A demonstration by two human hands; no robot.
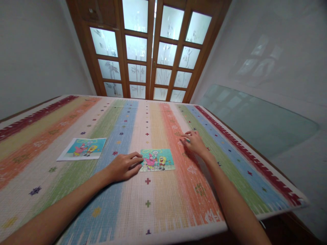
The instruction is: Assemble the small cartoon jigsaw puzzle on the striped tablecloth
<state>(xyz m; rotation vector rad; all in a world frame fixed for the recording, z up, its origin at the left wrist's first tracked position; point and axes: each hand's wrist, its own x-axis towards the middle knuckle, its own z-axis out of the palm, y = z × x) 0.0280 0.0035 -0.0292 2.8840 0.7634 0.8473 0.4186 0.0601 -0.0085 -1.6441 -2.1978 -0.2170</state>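
Observation:
A jigsaw puzzle point(158, 160) lies flat on the striped tablecloth, its pieces joined into a picture of cartoon figures on a teal background. My left hand point(125, 166) rests palm down with its fingers stretched out, the fingertips at the puzzle's left edge. To the right of the puzzle, my right hand point(192, 142) hovers over or rests on the orange stripe, thumb and fingers pinched. A small teal puzzle piece point(188, 140) shows between them, partly hidden. On the left lies a paper sheet point(85, 149) printed with a similar cartoon picture.
The table is covered by a striped tablecloth point(138, 211), whose front edge is close to me. Wooden doors point(152, 68) with frosted panes stand behind the table. A pale glass panel point(255, 115) is beside it on the right.

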